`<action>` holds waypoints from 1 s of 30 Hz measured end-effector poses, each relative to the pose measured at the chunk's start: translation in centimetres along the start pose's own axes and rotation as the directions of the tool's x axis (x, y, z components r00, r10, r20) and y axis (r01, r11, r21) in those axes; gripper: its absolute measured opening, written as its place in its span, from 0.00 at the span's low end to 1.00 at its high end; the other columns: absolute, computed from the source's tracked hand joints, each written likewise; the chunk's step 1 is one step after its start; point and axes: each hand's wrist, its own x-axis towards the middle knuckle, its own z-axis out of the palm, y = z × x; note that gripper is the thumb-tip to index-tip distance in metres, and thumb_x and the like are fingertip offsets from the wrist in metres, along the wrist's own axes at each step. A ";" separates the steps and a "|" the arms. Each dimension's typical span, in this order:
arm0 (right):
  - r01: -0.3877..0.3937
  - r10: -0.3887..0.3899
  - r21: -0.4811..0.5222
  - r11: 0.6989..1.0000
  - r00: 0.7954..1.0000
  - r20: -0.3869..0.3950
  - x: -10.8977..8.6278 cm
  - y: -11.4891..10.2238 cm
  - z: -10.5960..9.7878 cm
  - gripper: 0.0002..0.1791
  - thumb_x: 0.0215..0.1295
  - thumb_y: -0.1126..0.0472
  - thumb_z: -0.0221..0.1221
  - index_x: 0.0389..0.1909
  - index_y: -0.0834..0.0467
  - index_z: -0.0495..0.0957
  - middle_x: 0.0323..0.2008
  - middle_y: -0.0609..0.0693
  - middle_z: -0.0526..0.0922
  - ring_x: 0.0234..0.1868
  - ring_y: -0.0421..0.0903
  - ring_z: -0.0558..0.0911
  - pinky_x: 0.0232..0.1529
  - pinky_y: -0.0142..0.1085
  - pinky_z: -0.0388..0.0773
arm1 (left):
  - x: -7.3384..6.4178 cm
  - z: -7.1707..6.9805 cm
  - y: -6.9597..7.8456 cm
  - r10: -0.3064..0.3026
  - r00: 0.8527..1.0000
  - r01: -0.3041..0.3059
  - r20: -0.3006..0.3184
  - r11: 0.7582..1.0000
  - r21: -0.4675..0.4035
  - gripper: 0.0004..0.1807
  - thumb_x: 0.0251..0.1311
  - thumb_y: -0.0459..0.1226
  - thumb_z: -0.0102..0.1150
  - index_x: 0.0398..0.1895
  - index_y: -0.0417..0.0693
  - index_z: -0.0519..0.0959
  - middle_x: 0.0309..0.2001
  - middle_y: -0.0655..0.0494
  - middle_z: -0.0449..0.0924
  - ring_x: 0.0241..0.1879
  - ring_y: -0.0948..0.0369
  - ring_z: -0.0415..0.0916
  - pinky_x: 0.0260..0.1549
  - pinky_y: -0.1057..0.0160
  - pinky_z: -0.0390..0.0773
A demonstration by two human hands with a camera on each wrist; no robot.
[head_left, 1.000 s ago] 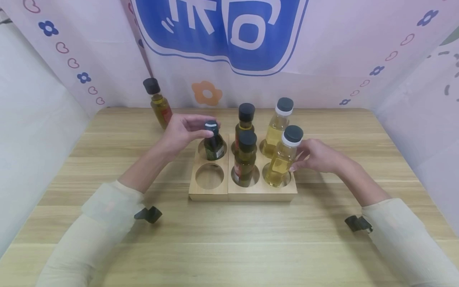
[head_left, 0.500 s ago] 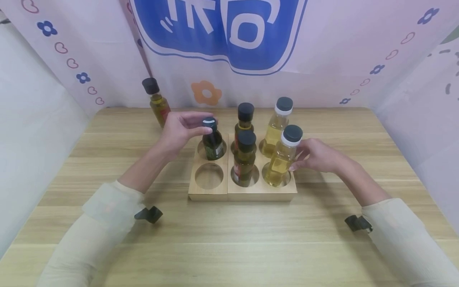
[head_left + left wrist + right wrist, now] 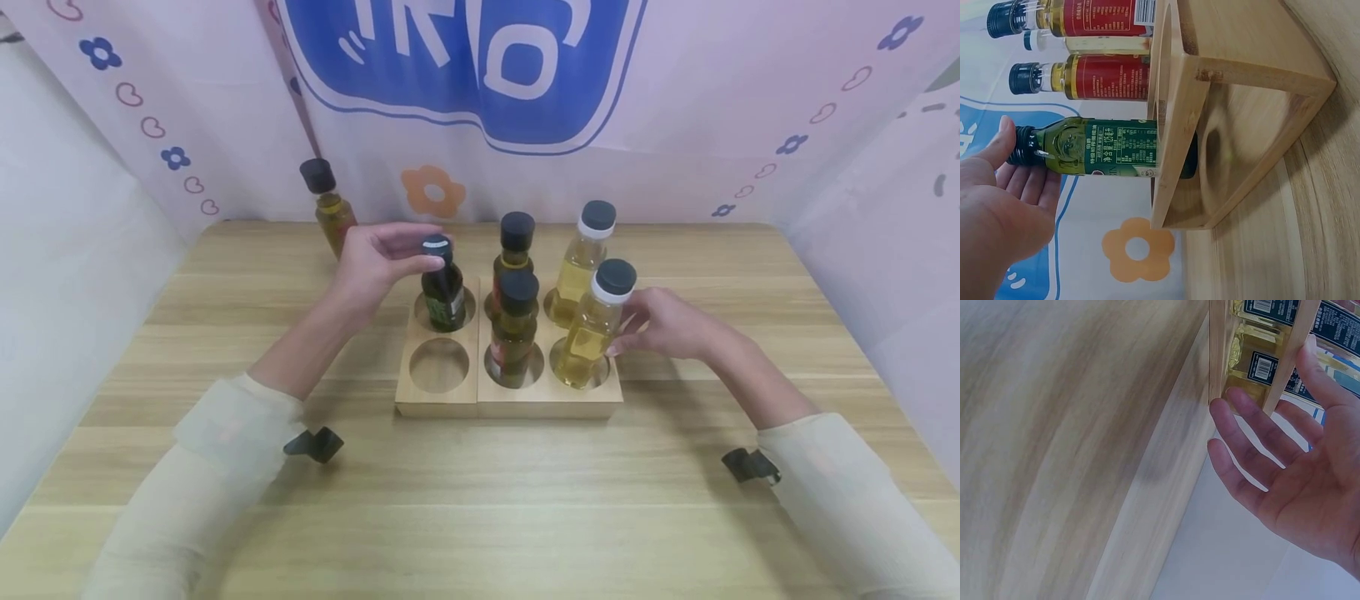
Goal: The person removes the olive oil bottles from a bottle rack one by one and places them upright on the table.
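My left hand (image 3: 367, 271) pinches the black cap of a small green glass olive oil bottle (image 3: 1122, 147) between thumb and fingers. The bottle stands upright through the back left hole of a wooden bottle rack (image 3: 438, 402); in the left wrist view its base shows below the top board. My right hand (image 3: 1297, 469) is at the rack's right end, thumb at the top board's edge and the other fingers spread along its side, holding nothing. Close to it, a clear bottle of pale yellow oil (image 3: 587, 342) leans in the front right hole.
Two dark-capped bottles with red labels, one in front (image 3: 512, 342) and one behind (image 3: 516, 242), fill the middle holes. Another yellow oil bottle (image 3: 576, 275) sits back right. The front left hole is vacant. A further red-labelled bottle (image 3: 330, 212) stands behind my left hand, near the curtain (image 3: 660, 167).
My left hand has risen slightly with the olive oil bottle, so more of it shows above the rack, and its cap has shifted a little left. The right hand stays at the rack's side.
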 end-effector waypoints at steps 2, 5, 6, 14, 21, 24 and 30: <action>-0.001 0.001 0.000 1.000 1.000 0.001 0.0 0.1 0.0 0.25 0.55 0.66 0.77 0.53 0.70 0.82 0.45 0.63 0.88 0.42 0.55 0.89 0.50 0.50 0.87 | 0.1 0.1 0.0 0.002 1.000 -0.002 -0.004 1.000 -0.003 0.19 0.56 0.25 0.74 0.51 0.44 0.88 0.50 0.55 0.89 0.48 0.61 0.88 0.67 0.57 0.76; 0.001 -0.001 -0.001 1.000 1.000 0.001 0.1 0.1 0.0 0.25 0.55 0.66 0.76 0.52 0.70 0.82 0.45 0.63 0.88 0.42 0.55 0.89 0.49 0.50 0.87 | 0.2 0.2 0.1 0.002 1.000 -0.002 -0.013 1.000 -0.017 0.19 0.55 0.24 0.74 0.50 0.44 0.88 0.49 0.55 0.89 0.48 0.61 0.88 0.66 0.57 0.77; 0.002 -0.002 0.001 1.000 1.000 0.002 0.1 0.1 0.0 0.25 0.55 0.66 0.76 0.52 0.70 0.82 0.45 0.62 0.88 0.41 0.55 0.89 0.49 0.50 0.87 | 0.2 0.2 0.1 0.002 1.000 -0.002 -0.018 1.000 -0.021 0.19 0.55 0.24 0.75 0.49 0.45 0.88 0.49 0.55 0.89 0.48 0.61 0.88 0.66 0.58 0.77; 0.007 -0.007 -0.001 1.000 1.000 0.001 0.2 0.2 0.0 0.23 0.55 0.67 0.76 0.51 0.70 0.82 0.44 0.62 0.88 0.41 0.55 0.89 0.48 0.49 0.88 | 0.3 0.3 0.3 0.004 0.999 -0.006 -0.032 0.997 -0.079 0.18 0.53 0.22 0.75 0.47 0.46 0.89 0.49 0.55 0.90 0.47 0.62 0.88 0.62 0.62 0.79; 0.012 -0.012 -0.007 1.000 1.000 0.003 0.1 0.1 0.1 0.24 0.55 0.67 0.76 0.52 0.70 0.82 0.45 0.63 0.88 0.41 0.55 0.89 0.49 0.50 0.87 | 0.3 0.6 0.5 0.018 0.999 -0.024 -0.049 0.992 -0.128 0.17 0.53 0.20 0.74 0.44 0.45 0.89 0.46 0.52 0.90 0.45 0.62 0.89 0.57 0.64 0.82; 0.018 -0.018 -0.005 1.000 1.000 -0.003 0.0 0.2 0.0 0.24 0.54 0.67 0.76 0.52 0.70 0.82 0.44 0.63 0.88 0.41 0.55 0.89 0.48 0.49 0.87 | 0.4 0.7 0.6 0.025 0.998 -0.034 -0.059 0.989 -0.146 0.17 0.52 0.20 0.74 0.43 0.45 0.90 0.45 0.52 0.90 0.45 0.61 0.89 0.56 0.64 0.83; 0.026 -0.026 -0.003 1.000 1.000 -0.006 0.0 0.3 0.0 0.24 0.54 0.67 0.76 0.52 0.69 0.82 0.45 0.63 0.88 0.41 0.55 0.89 0.48 0.49 0.87 | 0.6 1.0 0.8 0.028 0.994 -0.041 -0.103 0.992 -0.123 0.18 0.51 0.21 0.75 0.43 0.47 0.90 0.46 0.52 0.90 0.47 0.61 0.88 0.59 0.62 0.81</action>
